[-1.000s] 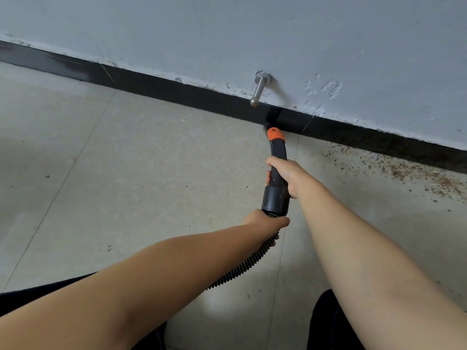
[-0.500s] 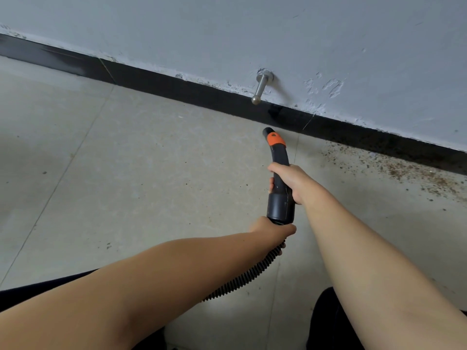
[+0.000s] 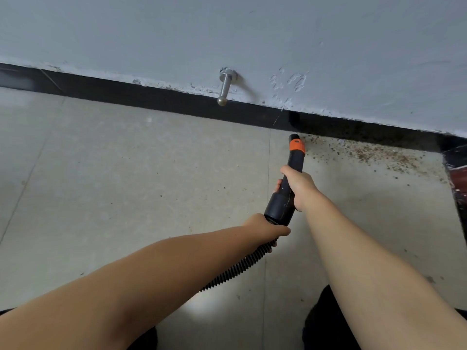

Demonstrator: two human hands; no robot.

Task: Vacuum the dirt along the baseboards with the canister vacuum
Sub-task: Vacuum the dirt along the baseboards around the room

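Note:
A black vacuum nozzle (image 3: pixel 285 198) with an orange band near its tip points at the black baseboard (image 3: pixel 177 104). Its tip sits at the left end of a strip of brown dirt (image 3: pixel 374 154) lying on the floor along the baseboard. My right hand (image 3: pixel 299 186) grips the nozzle's middle. My left hand (image 3: pixel 265 227) grips its lower end, where the black ribbed hose (image 3: pixel 240 269) joins and runs back towards me under my left forearm. The canister itself is out of view.
A metal door stop (image 3: pixel 225 87) sticks out of the grey wall just above the baseboard, left of the nozzle. A dark reddish edge (image 3: pixel 458 180) stands at the far right. The pale tiled floor (image 3: pixel 113 173) spreads to the left. My dark-clad knees fill the bottom edge.
The nozzle tip pulled back from the baseboard under the door stop, then shifted right to the edge of the dirt strip. Both hands kept their grip.

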